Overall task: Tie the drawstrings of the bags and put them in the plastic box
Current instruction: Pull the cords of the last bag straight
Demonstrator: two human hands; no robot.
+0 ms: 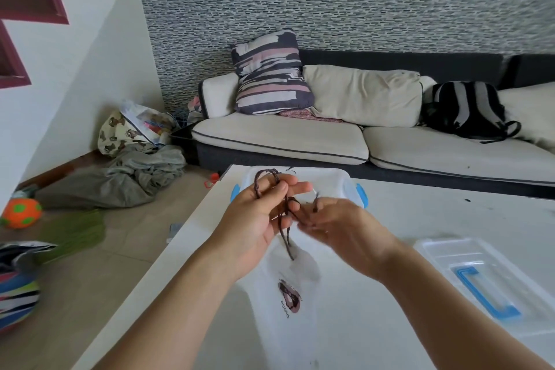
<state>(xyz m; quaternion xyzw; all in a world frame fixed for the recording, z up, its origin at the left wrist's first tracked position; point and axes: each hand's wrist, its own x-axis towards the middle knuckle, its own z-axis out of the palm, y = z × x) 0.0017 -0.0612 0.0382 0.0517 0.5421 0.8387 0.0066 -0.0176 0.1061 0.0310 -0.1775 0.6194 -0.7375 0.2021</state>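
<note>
Drawstrings (285, 213) look thin, limp and light; my left hand (255, 219) holds a loop, my right hand (339, 225) pinches the ends (blurred), above the soft white bag (288, 288) on the table (420, 219); I'd grip near the knot.

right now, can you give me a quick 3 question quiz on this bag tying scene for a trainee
1. True or false: the lid is fastened on the plastic box.
2. What does the left hand hold? A) the dark drawstring B) the backpack C) the lid
3. Fill in: the white bag lies on the white ____, nearer the person than the box.

Key
1. False: the lid lies on the table, to the right of the right hand, apart from the box.
2. A: the cord loops over its fingers, and the right hand pinches the cord too.
3. table
</note>
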